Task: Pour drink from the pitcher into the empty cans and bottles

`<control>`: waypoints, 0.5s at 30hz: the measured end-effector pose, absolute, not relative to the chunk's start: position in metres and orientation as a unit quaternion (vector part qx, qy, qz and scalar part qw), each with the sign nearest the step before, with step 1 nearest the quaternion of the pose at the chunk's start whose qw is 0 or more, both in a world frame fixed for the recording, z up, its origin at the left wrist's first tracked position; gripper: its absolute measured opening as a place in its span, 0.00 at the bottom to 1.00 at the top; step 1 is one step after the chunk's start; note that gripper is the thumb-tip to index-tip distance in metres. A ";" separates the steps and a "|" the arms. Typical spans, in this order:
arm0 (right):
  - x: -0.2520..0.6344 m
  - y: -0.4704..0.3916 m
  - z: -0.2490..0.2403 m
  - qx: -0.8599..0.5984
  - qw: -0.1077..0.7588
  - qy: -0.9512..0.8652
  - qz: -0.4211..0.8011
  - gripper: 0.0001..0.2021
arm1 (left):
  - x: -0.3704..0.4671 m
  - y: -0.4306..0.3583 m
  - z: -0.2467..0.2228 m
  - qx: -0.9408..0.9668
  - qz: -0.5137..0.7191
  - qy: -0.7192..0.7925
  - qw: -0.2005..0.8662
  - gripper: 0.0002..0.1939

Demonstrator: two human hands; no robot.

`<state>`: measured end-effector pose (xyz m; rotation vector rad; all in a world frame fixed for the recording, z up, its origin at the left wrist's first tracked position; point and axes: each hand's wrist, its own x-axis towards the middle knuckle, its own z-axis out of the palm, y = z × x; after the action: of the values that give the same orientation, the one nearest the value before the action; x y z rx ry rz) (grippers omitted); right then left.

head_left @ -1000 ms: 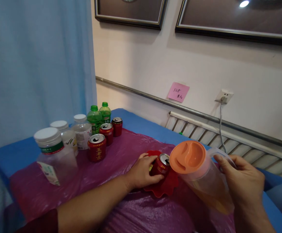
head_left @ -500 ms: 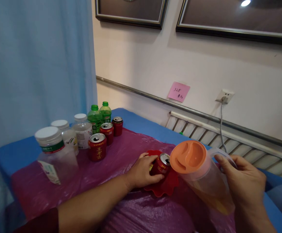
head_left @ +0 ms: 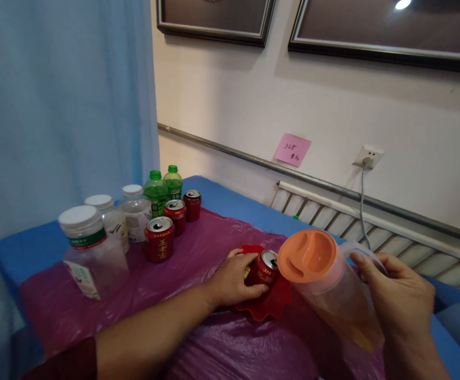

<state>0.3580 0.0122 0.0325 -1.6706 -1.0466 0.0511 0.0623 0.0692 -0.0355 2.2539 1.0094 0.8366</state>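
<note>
My left hand [head_left: 236,279] is wrapped round a red drink can [head_left: 262,270], which stands on or over a red scalloped dish [head_left: 264,311]. In my right hand [head_left: 400,295] is the handle of a clear plastic pitcher [head_left: 344,311] with an orange lid [head_left: 309,256]. The pitcher tilts left, its lid edge right beside the can's opening. Some yellowish liquid shows low in the pitcher. Whether any liquid runs into the can cannot be made out.
Left on the purple plastic sheet [head_left: 214,237] stand three red cans [head_left: 159,240], two green bottles [head_left: 155,192] and three clear white-lidded jars [head_left: 91,253]. Behind the blue-covered table [head_left: 230,195] are a radiator [head_left: 325,216], a pipe and a plugged cord. A blue curtain [head_left: 64,105] hangs left.
Almost nothing differs. Both hands, the can and the pitcher keep their places; the view has shifted very slightly.
</note>
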 end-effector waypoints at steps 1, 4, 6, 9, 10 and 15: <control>0.359 0.012 0.032 -0.705 0.555 -0.441 0.025 0.23 | 0.062 0.069 -0.036 0.834 0.309 0.374 0.264 0.28; 0.359 0.013 0.030 -0.708 0.553 -0.438 0.030 0.23 | 0.063 0.069 -0.036 0.833 0.307 0.379 0.261 0.27; 0.359 0.013 0.031 -0.713 0.545 -0.440 0.023 0.23 | 0.062 0.069 -0.035 0.832 0.305 0.383 0.260 0.26; 0.358 0.011 0.031 -0.713 0.544 -0.442 0.015 0.23 | 0.062 0.069 -0.035 0.834 0.305 0.379 0.260 0.26; 0.358 0.011 0.032 -0.713 0.544 -0.442 0.014 0.23 | 0.062 0.069 -0.035 0.835 0.306 0.376 0.259 0.26; 0.361 0.011 0.028 -0.706 0.547 -0.449 0.008 0.23 | 0.062 0.069 -0.035 0.834 0.309 0.376 0.259 0.27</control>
<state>0.3608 0.0114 0.0279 -1.6746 -1.0654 0.0201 0.0620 0.0692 -0.0350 2.2621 1.0190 0.8378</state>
